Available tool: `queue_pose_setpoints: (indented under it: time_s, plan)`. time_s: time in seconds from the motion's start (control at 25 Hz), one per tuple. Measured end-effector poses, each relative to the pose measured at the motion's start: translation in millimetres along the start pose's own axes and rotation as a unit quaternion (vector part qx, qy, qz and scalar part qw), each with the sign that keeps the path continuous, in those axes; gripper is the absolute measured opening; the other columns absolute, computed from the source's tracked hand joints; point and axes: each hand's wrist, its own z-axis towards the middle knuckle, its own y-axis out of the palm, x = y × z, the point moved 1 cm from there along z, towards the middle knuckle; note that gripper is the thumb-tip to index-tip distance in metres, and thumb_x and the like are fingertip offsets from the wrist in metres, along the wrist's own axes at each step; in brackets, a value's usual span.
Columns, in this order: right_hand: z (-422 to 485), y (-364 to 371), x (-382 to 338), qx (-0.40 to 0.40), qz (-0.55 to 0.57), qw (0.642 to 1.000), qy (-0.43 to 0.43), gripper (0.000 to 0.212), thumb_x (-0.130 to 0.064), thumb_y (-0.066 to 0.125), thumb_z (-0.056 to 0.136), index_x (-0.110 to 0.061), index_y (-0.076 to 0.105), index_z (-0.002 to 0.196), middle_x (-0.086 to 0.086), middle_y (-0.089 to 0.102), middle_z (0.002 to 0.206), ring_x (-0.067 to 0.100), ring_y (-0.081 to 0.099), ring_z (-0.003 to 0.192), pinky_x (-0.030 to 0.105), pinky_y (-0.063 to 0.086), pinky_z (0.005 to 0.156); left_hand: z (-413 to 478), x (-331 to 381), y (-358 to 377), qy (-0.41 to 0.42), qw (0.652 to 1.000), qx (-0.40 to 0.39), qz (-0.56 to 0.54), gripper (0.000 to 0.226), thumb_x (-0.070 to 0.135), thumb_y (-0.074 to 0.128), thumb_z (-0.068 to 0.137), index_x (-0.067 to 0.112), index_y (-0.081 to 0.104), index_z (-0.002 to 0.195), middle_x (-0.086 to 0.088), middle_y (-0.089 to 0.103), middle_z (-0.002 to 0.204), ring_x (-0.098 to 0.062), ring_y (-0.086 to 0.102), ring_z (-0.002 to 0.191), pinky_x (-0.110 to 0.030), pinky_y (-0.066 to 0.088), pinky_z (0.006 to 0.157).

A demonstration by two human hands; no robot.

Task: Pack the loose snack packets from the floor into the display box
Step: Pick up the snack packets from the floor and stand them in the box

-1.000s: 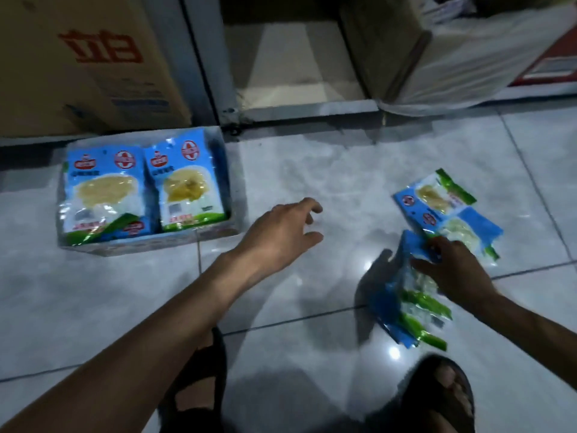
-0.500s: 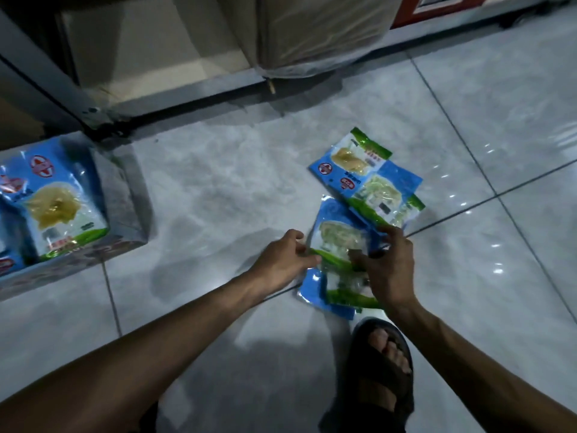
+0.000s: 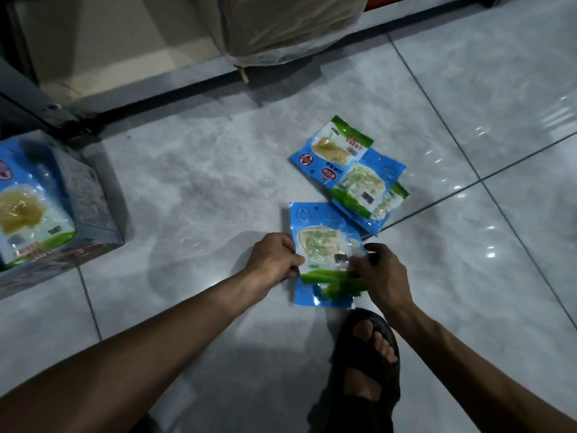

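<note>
A small stack of blue-and-green snack packets (image 3: 321, 245) lies on the tiled floor in front of me. My left hand (image 3: 274, 259) grips the stack's left edge. My right hand (image 3: 382, 273) pinches its lower right side near the green strip. Three more loose packets (image 3: 352, 170) lie overlapped on the floor just beyond, to the upper right. The display box (image 3: 84, 195) stands at the far left, cut off by the frame, with a yellow-filled packet (image 3: 28, 214) upright inside it.
My sandalled right foot (image 3: 365, 357) stands right below the stack. A plastic-wrapped carton (image 3: 290, 23) and a shelf base with a dark metal rail (image 3: 156, 95) run along the back. Bare floor tiles (image 3: 203, 189) lie between the box and the packets.
My left hand came across from mid-floor and took the stack's left edge. My right hand kept hold of the stack. The view swung right, pushing the box to the frame's left edge.
</note>
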Motion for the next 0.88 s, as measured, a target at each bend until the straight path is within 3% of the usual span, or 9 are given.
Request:
queue_pose_setpoints:
  time_s: [0.08, 0.16, 0.36, 0.48, 0.56, 0.64, 0.72, 0.8, 0.88]
  plan:
    - [-0.5, 0.5, -3.7, 0.009, 0.024, 0.999, -0.018, 0.029, -0.022, 0.068, 0.087, -0.017, 0.062, 0.114, -0.004, 0.068, 0.083, 0.006, 0.066, 0.068, 0.011, 0.044, 0.055, 0.1, -1.4, -0.5, 0.006, 1.000, 0.007, 0.005, 0.016, -0.001, 0.073, 0.077, 0.005, 0.059, 0.081, -0.010, 0.063, 0.073, -0.019, 0.063, 0.060, -0.027, 0.060, 0.058]
    - [0.3, 4.1, -9.2, -0.015, 0.056, 0.998, -0.022, 0.027, -0.025, 0.070, 0.085, -0.017, 0.065, 0.111, -0.001, 0.072, 0.086, 0.011, 0.069, 0.071, 0.015, 0.049, 0.060, -2.5, -1.9, -2.6, 0.011, 1.000, 0.012, 0.014, 0.014, -0.001, 0.072, 0.077, 0.000, 0.061, 0.086, -0.009, 0.064, 0.075, -0.016, 0.061, 0.060, -0.018, 0.053, 0.049]
    - [-3.0, 15.1, -33.8, -0.100, 0.141, 0.985, -0.026, 0.014, -0.018, 0.071, 0.085, -0.014, 0.067, 0.098, 0.005, 0.071, 0.094, 0.022, 0.069, 0.082, 0.030, 0.055, 0.067, -12.9, -0.3, -17.1, 0.016, 0.997, 0.003, -0.082, 0.015, -0.009, 0.067, 0.075, 0.004, 0.062, 0.081, -0.005, 0.068, 0.071, -0.019, 0.063, 0.062, -0.024, 0.051, 0.053]
    - [-15.3, 21.8, -56.3, -0.150, 0.179, 0.969, -0.076, 0.015, -0.005, 0.068, 0.084, -0.010, 0.064, 0.098, 0.004, 0.069, 0.091, 0.015, 0.065, 0.074, 0.022, 0.054, 0.062, -23.5, 6.9, -38.5, 0.036, 0.969, -0.031, -0.242, 0.020, -0.001, 0.066, 0.081, 0.006, 0.070, 0.099, -0.012, 0.075, 0.094, -0.030, 0.071, 0.083, -0.036, 0.058, 0.074]
    - [-22.5, 29.9, -68.1, -0.176, 0.175, 0.962, -0.110, 0.016, -0.005, 0.067, 0.085, -0.009, 0.064, 0.100, 0.006, 0.071, 0.091, 0.017, 0.066, 0.076, 0.028, 0.056, 0.068, -31.0, 10.5, -49.9, 0.037, 0.946, -0.067, -0.314, 0.028, 0.011, 0.064, 0.087, 0.006, 0.068, 0.114, -0.016, 0.074, 0.107, -0.032, 0.071, 0.096, -0.043, 0.058, 0.085]
    - [-26.7, 34.5, -73.1, -0.188, 0.145, 0.962, -0.132, 0.013, -0.015, 0.066, 0.088, -0.010, 0.065, 0.101, 0.010, 0.071, 0.093, 0.022, 0.068, 0.081, 0.036, 0.056, 0.074, -35.1, 10.1, -55.4, 0.059, 0.949, -0.050, -0.306, 0.030, 0.011, 0.064, 0.088, 0.007, 0.066, 0.118, -0.015, 0.073, 0.109, -0.031, 0.071, 0.097, -0.040, 0.059, 0.082]
    - [-23.8, 32.3, -67.1, -0.153, 0.113, 0.973, -0.129, 0.017, -0.029, 0.059, 0.093, -0.015, 0.067, 0.100, 0.005, 0.070, 0.093, 0.017, 0.065, 0.082, 0.029, 0.053, 0.069, -35.4, 8.4, -61.2, 0.082, 0.946, -0.007, -0.313, 0.032, 0.003, 0.065, 0.087, 0.006, 0.064, 0.118, -0.013, 0.074, 0.107, -0.027, 0.073, 0.092, -0.035, 0.060, 0.073]
    - [-14.8, 24.4, -49.1, -0.039, 0.018, 0.992, -0.117, 0.027, -0.037, 0.060, 0.091, -0.017, 0.063, 0.109, 0.001, 0.063, 0.104, 0.014, 0.060, 0.090, 0.020, 0.046, 0.067, -32.3, 1.2, -70.5, 0.093, 0.941, 0.028, -0.324, 0.037, -0.002, 0.067, 0.083, 0.005, 0.063, 0.119, -0.012, 0.073, 0.109, -0.025, 0.072, 0.092, -0.034, 0.060, 0.072]
    - [-7.9, 19.7, -28.4, 0.018, -0.067, 0.994, -0.082, 0.051, -0.041, 0.070, 0.083, -0.017, 0.050, 0.124, 0.005, 0.051, 0.118, 0.020, 0.054, 0.101, 0.028, 0.050, 0.074, -29.7, -7.3, -78.9, 0.107, 0.947, 0.064, -0.296, 0.046, -0.002, 0.071, 0.080, 0.003, 0.057, 0.124, -0.013, 0.071, 0.115, -0.026, 0.070, 0.098, -0.035, 0.059, 0.079]
